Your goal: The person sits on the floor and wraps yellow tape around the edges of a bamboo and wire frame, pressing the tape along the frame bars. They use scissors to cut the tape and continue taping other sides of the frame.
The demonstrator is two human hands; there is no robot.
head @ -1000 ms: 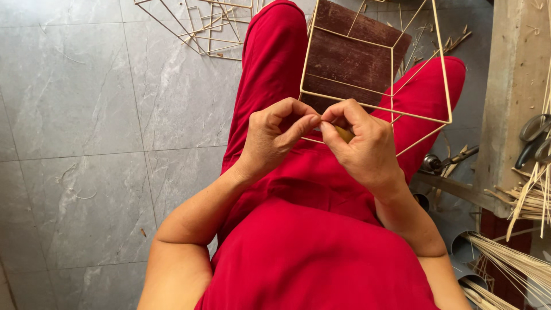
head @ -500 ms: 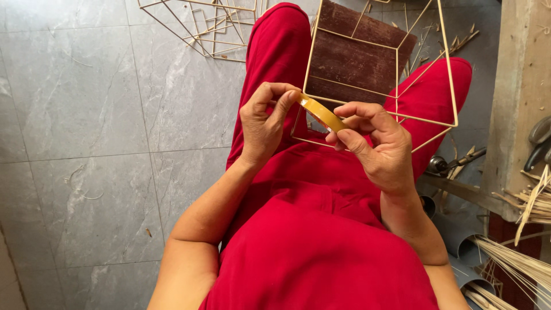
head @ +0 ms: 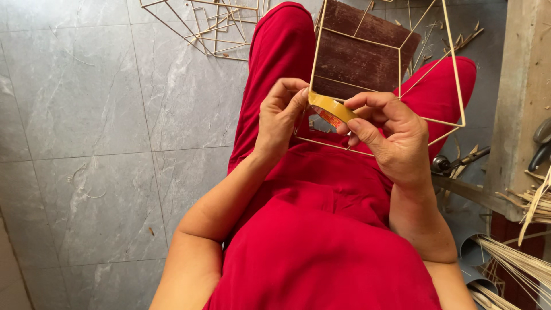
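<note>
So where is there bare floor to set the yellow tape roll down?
Free: the grey tiled floor left of the red-clothed legs, below the pile of thin stick frames. Crowded: the right side, with loose bamboo splints, tools and a wooden post; the lap holds the square stick frame.

glossy yellow tape roll [head: 332,109], thin bamboo frame [head: 456,69]

Yellow tape roll [head: 332,109] held tilted against thin stick frame [head: 396,86]

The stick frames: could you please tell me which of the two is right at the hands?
The box-shaped stick frame resting on the red lap, by the left hand and right hand; the other frame lies on the grey floor.
</note>
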